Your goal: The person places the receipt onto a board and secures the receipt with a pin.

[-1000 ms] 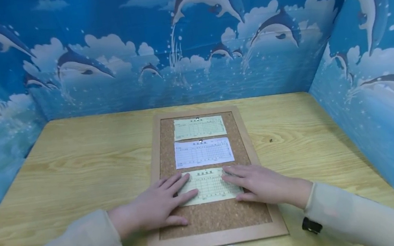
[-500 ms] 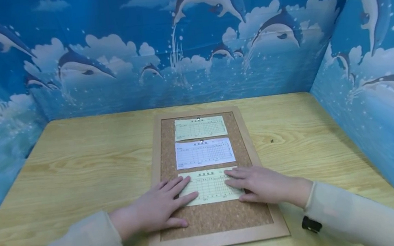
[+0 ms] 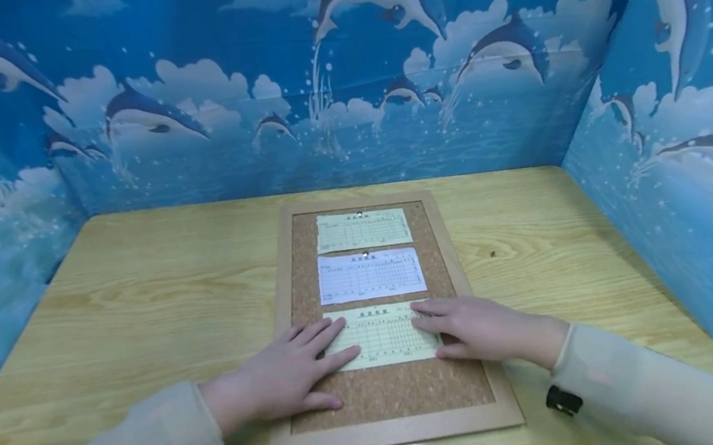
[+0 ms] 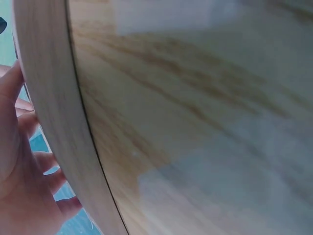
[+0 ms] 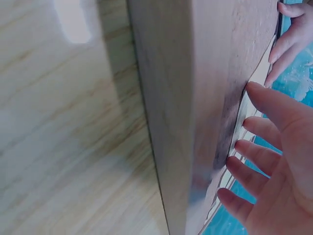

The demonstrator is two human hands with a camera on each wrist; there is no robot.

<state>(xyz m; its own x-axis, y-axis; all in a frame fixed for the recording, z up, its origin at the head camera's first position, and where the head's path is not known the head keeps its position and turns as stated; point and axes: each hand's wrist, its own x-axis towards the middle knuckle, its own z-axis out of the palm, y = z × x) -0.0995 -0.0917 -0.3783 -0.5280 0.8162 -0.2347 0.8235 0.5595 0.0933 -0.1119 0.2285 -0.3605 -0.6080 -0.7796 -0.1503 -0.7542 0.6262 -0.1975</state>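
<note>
A pale yellow-green printed slip [image 3: 387,337] lies lowest of three on a wood-framed cork board [image 3: 394,394]. My left hand [image 3: 284,372] rests flat with spread fingers, fingertips over the slip's left end and thumb on bare cork. On the opposite side, the fingertips of my right hand [image 3: 486,329] touch the slip's right end, its fingers extended. Above it sit a white slip [image 3: 371,277] and a second greenish slip [image 3: 363,230], each with a small pin at its top edge. Straight right fingers [image 5: 261,159] meet the paper in the right wrist view.
The board lies on a wood-grain table [image 3: 159,299], its near frame edge [image 3: 396,433] close to me. A dolphin-print curtain [image 3: 242,162] encloses the back and sides. A small dark spot [image 3: 492,254] marks the tabletop right of the board.
My right hand has slid slightly right, so its fingertips cover less of the lowest slip. The left hand and the slips keep their places.
</note>
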